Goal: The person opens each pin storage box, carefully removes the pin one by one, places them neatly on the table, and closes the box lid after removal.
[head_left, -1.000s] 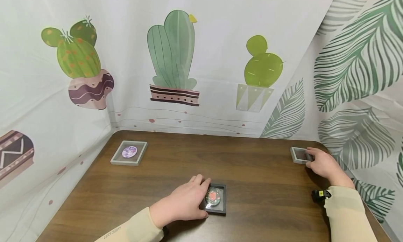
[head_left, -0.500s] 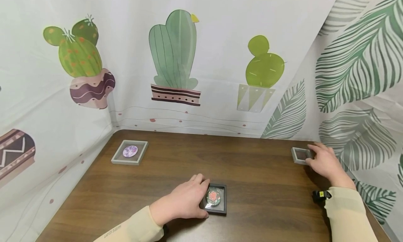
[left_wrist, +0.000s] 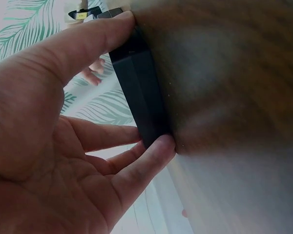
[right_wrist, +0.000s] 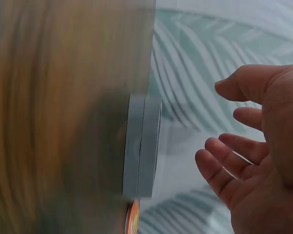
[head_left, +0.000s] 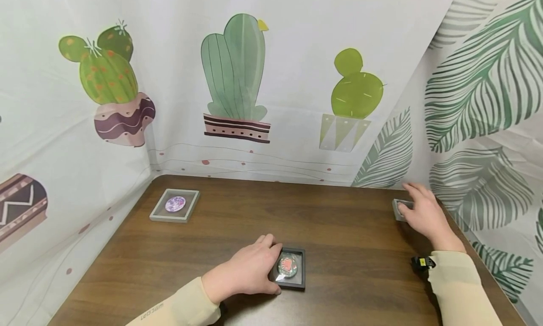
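Note:
My left hand (head_left: 248, 270) holds a small black display frame (head_left: 300, 269) by its edges, thumb at the near side and fingers at the far side, as the left wrist view also shows. A round green and red disc (head_left: 287, 266) sits behind the frame's clear film. Over at the far right corner, my right hand (head_left: 425, 217) hovers with spread fingers above a small grey frame (head_left: 398, 212), partly hiding it. In the right wrist view the fingers are apart from this grey frame (right_wrist: 142, 146). An orange-rimmed round thing (right_wrist: 132, 218) shows beside it there.
A larger grey display frame (head_left: 154, 218) with a purple-and-white disc (head_left: 176, 204) lies at the table's far left corner. Printed curtains with cacti and leaves (head_left: 297, 80) hang right behind the brown wooden table (head_left: 348, 250).
My right hand has let go of the small grey frame, lifted off and shifted left over it. The left hand and black frame stay put.

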Demonstrator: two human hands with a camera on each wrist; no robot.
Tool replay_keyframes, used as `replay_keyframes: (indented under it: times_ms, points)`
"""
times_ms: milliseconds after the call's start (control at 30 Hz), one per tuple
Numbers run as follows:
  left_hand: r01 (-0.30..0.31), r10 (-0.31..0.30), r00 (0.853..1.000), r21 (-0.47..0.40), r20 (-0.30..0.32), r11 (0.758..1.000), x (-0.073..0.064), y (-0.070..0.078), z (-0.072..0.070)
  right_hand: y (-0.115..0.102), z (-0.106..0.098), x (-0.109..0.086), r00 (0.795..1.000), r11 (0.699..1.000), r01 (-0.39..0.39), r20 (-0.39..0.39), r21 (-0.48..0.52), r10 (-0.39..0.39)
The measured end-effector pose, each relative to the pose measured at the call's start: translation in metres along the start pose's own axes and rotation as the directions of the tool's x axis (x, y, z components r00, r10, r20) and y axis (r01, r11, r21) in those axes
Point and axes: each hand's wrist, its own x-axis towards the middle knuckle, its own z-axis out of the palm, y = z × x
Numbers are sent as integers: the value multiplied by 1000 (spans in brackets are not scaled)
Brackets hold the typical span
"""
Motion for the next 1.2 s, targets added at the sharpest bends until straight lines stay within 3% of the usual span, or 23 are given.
replay_keyframes:
  times_ms: [633,933,1200]
  points:
    - [4,-4,1000,-9,0,1000,1,-1,0,-54,36,6,986,987,142,81,72,-148]
    - [2,-2,1000,2,2,1000,0,-1,-1,-71,44,4,978,987,133,146,95,-146]
    - [6,-6,1000,6,8,1000,1,0,-2,-97,51,0,956,963,251,128,100,-263]
